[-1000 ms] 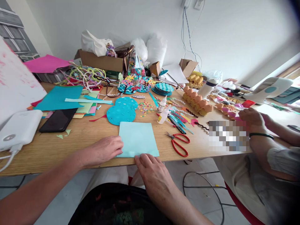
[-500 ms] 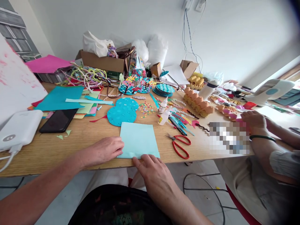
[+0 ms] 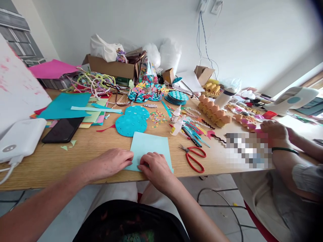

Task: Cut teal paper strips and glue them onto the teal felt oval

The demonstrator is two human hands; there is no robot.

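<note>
A pale blue sheet of paper (image 3: 151, 148) lies at the table's near edge, a narrow fold along its near side. My left hand (image 3: 117, 162) is closed, its fingertips pinching down at the paper's lower left edge. Across the lower middle of the sheet rests my right hand (image 3: 156, 168), fingers curled and pressed together on the paper near the fold; what lies under them is hidden. Red-handled scissors (image 3: 194, 157) lie partly spread to the right of the sheet. Beyond the sheet are teal paper circles (image 3: 131, 125) and two glue bottles (image 3: 177, 126).
A black phone (image 3: 63, 130) and a white power bank (image 3: 21, 136) lie at left, near stacked coloured paper (image 3: 65, 104). Egg cartons (image 3: 214, 112) and paper strips spread to the right. Another person's hands (image 3: 276, 131) work at the table's right side.
My right hand has moved up and left from the paper's near edge onto the sheet, its fingers curling more. The left hand stays at the left edge.
</note>
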